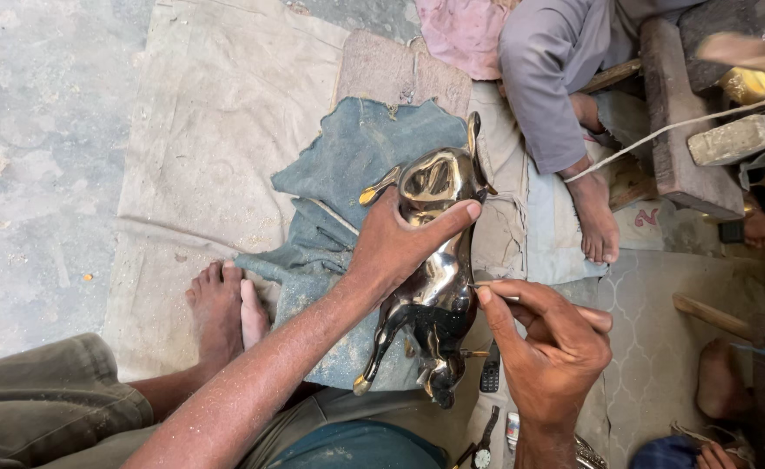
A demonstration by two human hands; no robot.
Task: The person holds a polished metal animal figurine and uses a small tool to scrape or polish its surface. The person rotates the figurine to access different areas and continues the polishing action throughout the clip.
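Observation:
A shiny brass animal figure [434,278], horned and four-legged, is held over my lap, head end pointing away from me. My left hand [395,247] grips its body from the left side, thumb stretched across its back. My right hand [552,347] pinches a thin metal tool [493,285], whose tip touches the figure's flank. Metal dust covers my left forearm.
Under the figure lies a blue-grey cloth [347,182] on a tan canvas sheet [217,130]. My bare foot [221,304] rests on it. Another person's foot [595,217] and a wooden block [678,122] are at upper right. Small tools [489,373] lie near my lap.

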